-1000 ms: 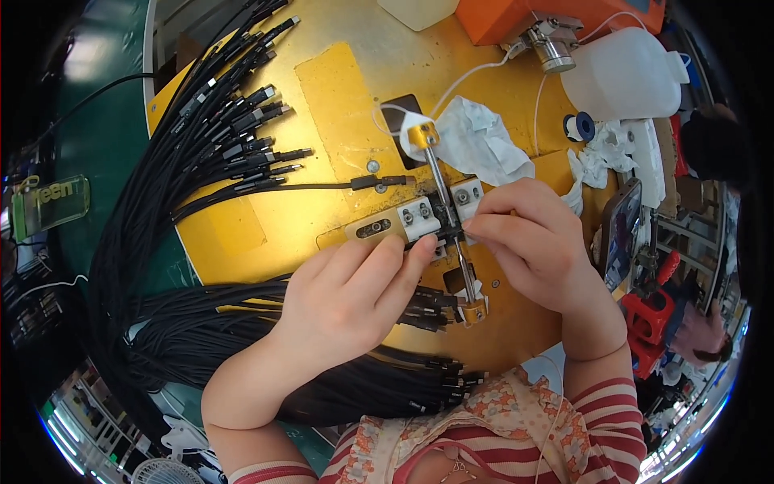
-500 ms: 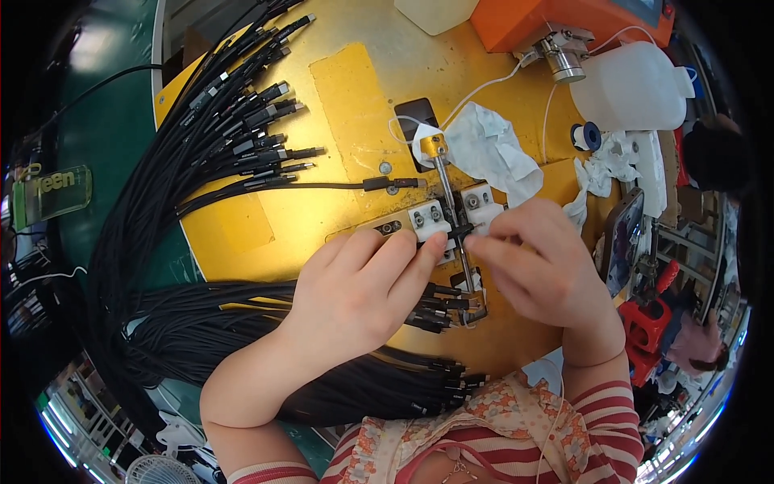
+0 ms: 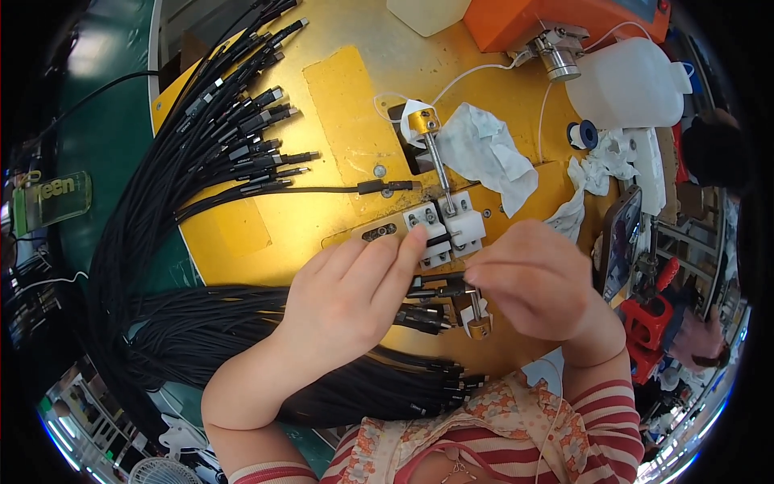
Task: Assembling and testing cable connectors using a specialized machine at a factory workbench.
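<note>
My left hand (image 3: pixel 343 286) is closed at the left side of a small white two-block jig (image 3: pixel 465 228), its fingertips against a black cable (image 3: pixel 438 239) that lies across the jig. Its grip is partly hidden by the back of the hand. Lower right of the jig, my right hand (image 3: pixel 536 278) pinches the end of a black cable connector (image 3: pixel 454 283). A metal rod with a gold cap (image 3: pixel 422 122) stands above the jig. A second gold-ended rod (image 3: pixel 479 327) sits below it, under the right fingertips.
Black cable bundles (image 3: pixel 201 310) spread across the left and front of the gold plate (image 3: pixel 347 89). White wipes (image 3: pixel 492 153), a wire spool (image 3: pixel 582 135), a translucent jug (image 3: pixel 625 85) and an orange machine (image 3: pixel 516 28) stand at the back right. A phone (image 3: pixel 621 242) leans at right.
The two rods, which met over the jig, have drawn apart, one up and one down. My right hand has moved down from the jig to a cable connector; my left stays near the jig.
</note>
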A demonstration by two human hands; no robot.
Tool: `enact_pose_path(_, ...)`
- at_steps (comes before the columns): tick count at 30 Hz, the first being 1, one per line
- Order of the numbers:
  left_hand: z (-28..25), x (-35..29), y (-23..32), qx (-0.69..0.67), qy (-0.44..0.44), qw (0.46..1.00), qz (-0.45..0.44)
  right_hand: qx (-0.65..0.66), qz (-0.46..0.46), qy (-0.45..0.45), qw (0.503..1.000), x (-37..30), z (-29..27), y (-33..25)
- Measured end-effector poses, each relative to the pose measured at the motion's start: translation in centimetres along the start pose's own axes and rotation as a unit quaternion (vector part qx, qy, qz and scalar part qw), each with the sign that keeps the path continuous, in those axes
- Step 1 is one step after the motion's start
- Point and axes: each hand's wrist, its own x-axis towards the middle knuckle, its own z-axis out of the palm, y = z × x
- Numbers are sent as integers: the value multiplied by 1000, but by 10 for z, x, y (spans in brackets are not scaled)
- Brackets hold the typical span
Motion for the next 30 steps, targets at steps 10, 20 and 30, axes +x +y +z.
enact_pose_path(10,-47,3,15,-162,-106,981,4,215,74,14,974,1,-13,-7)
enact_pose_path(20,-28,-3,20,-226,-192,955,-9,99,-107,-10,989,-5,5,-9)
enact_pose_path(30,-42,-2,24,-216,-131,967,-30,114,-8,-50,992,-1,-18,-8)
